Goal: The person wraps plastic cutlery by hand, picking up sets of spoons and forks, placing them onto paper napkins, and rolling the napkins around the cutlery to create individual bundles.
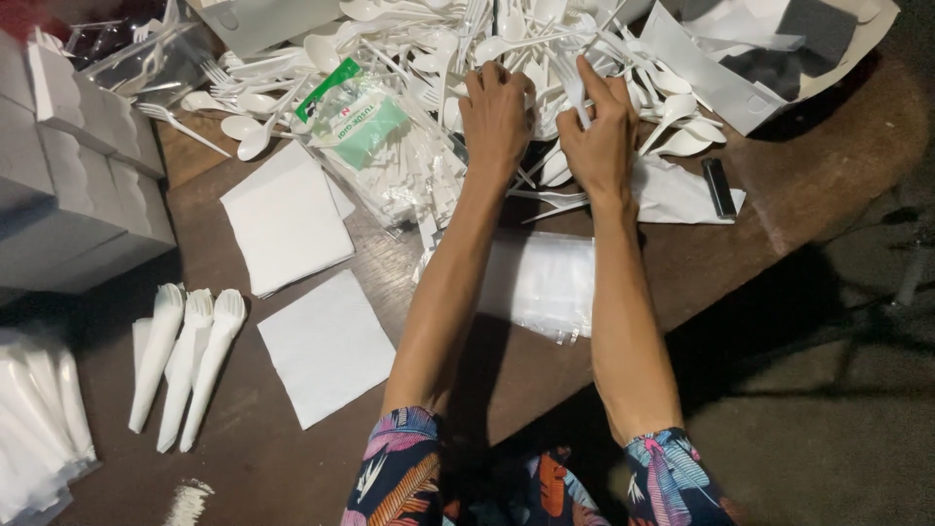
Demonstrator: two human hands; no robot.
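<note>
My left hand [495, 115] rests palm down on a big heap of white plastic forks and spoons [429, 49] at the far side of the brown table [292, 458]. My right hand [596, 131] is beside it, its fingers pinched on a white plastic fork [573, 86] pulled up from the heap. A clear bag of plastic cutlery with a green label [375, 136] lies just left of my left hand. Flat clear plastic sleeves [541, 282] lie between my forearms.
A stack of white napkins [285, 216] and a single napkin [326, 346] lie near left. Three napkin-wrapped cutlery rolls [185, 365] sit further left, more bagged ones [39, 419] at the edge. Grey boxes [68, 175] stand far left. A black lighter [720, 187] lies at right.
</note>
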